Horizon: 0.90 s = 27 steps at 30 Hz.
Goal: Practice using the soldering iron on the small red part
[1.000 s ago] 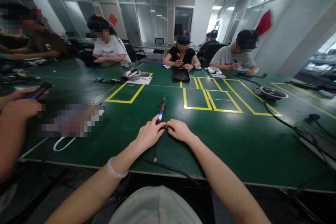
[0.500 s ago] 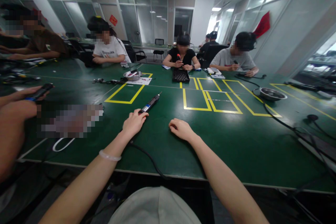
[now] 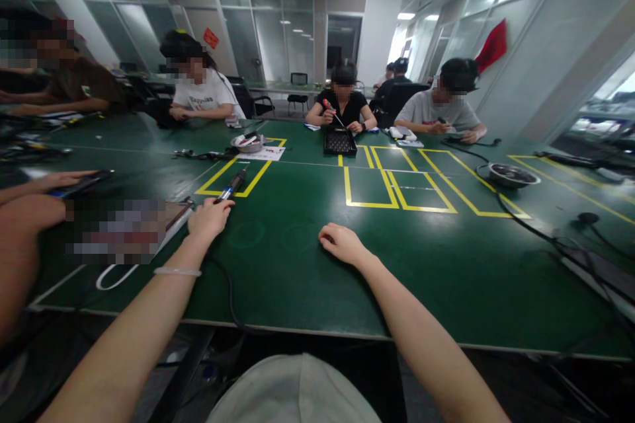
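My left hand (image 3: pixel 209 219) is closed round the rear of an electric screwdriver (image 3: pixel 233 184) with a dark body and a blue band. Its bit points away from me, over a yellow-taped rectangle (image 3: pixel 216 178) on the green table (image 3: pixel 288 277). A black cord (image 3: pixel 229 291) trails back from near that wrist to the table's front edge. Resting on the tabletop to the right, my right hand (image 3: pixel 342 242) has its fingers curled in, and nothing shows in them.
A blurred-out flat object (image 3: pixel 173 223) lies left of my left hand, near another person's arm. Farther off are a bowl (image 3: pixel 248 142), a black tray (image 3: pixel 340 141) before a seated person, more yellow-taped rectangles, and a metal bowl (image 3: pixel 514 174) beside a black cable.
My left hand has moved left with the electric screwdriver, and the cord has shifted with it. My right hand stays where it was. The neighbour's hand at the left has lowered the dark device.
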Each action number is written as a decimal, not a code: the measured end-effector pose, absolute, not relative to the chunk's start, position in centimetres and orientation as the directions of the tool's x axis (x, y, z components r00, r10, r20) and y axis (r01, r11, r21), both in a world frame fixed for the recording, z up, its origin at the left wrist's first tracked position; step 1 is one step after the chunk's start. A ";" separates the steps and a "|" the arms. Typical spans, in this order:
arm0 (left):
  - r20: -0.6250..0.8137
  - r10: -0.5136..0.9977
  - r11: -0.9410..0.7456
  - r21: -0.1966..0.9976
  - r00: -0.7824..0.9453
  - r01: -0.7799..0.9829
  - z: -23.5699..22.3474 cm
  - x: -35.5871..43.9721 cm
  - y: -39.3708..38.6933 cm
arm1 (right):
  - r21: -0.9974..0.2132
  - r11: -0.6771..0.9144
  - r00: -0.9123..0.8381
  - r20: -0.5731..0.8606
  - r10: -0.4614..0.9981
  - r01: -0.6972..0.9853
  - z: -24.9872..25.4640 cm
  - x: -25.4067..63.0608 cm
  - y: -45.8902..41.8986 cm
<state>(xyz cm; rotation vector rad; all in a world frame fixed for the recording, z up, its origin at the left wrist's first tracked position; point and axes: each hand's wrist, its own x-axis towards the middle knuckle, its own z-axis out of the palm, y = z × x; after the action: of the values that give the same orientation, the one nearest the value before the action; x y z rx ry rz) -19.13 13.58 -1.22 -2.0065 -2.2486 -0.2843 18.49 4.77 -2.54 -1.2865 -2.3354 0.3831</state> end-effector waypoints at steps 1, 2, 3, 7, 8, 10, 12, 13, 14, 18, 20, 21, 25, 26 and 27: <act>0.254 0.961 0.102 0.041 -0.109 0.994 -1.3 -19.2 13.4 | -0.442 0.527 -0.468 0.244 0.850 0.726 -2.6 18.5 4.8; 0.297 0.950 0.097 0.019 -0.098 0.995 -1.4 -19.2 13.2 | -0.442 0.525 -0.467 0.241 0.851 0.727 -2.6 18.5 4.8; 0.333 0.939 0.096 0.000 -0.090 0.995 -1.5 -19.1 13.0 | -0.442 0.523 -0.466 0.240 0.851 0.728 -2.6 18.5 4.8; 0.361 0.924 0.152 -0.035 -0.129 0.988 -1.3 -18.3 12.6 | -0.441 0.521 -0.463 0.240 0.853 0.731 -2.6 18.4 4.8; 0.361 0.922 0.168 -0.035 -0.144 0.985 -1.2 -18.2 12.6 | -0.441 0.520 -0.462 0.240 0.854 0.732 -2.6 18.4 4.8; 0.366 0.917 0.181 -0.022 -0.161 0.983 -1.1 -18.0 12.6 | -0.441 0.518 -0.462 0.237 0.855 0.733 -2.6 18.4 4.8; 0.387 0.906 0.184 0.004 -0.171 0.983 -0.9 -18.0 12.6 | -0.444 0.516 -0.460 0.235 0.856 0.733 -2.6 18.4 4.8; 0.403 0.898 0.181 0.021 -0.175 0.983 -0.8 -18.0 12.6 | -0.446 0.515 -0.459 0.236 0.856 0.732 -2.6 18.4 4.8; 0.420 0.891 0.170 0.043 -0.172 0.985 -0.7 -17.9 12.6 | -0.451 0.515 -0.458 0.238 0.856 0.729 -2.6 18.4 4.9; 0.397 0.912 -0.021 0.287 -0.099 0.958 -0.1 -16.0 12.5 | -0.495 0.519 -0.451 0.260 0.854 0.697 -2.6 18.3 4.9; 0.286 0.958 -0.172 0.545 0.011 0.821 0.1 -13.5 12.2 | -0.541 0.520 -0.448 0.271 0.852 0.661 -2.7 18.2 5.0; 0.218 0.971 -0.219 0.676 0.092 0.704 0.1 -11.9 11.9 | -0.572 0.517 -0.445 0.276 0.852 0.636 -2.7 18.2 5.0; 0.022 0.924 -0.153 0.936 0.381 0.318 0.0 -5.1 9.7 | -0.785 0.405 -0.387 0.229 0.893 0.469 -2.9 18.0 5.4; 0.009 0.894 -0.153 0.946 0.448 0.286 -0.1 -3.8 9.1 | -0.845 0.344 -0.370 0.191 0.909 0.409 -3.1 18.0 5.5; 0.020 0.866 -0.180 0.945 0.500 0.273 -0.1 -2.7 8.5 | -0.897 0.278 -0.357 0.149 0.922 0.344 -3.2 18.0 5.6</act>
<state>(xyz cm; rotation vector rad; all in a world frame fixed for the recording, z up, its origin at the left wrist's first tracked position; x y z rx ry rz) -2.74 8.54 -0.10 -3.4197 -1.9401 -1.4356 18.01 5.62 -3.18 -1.1421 -1.8506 1.0515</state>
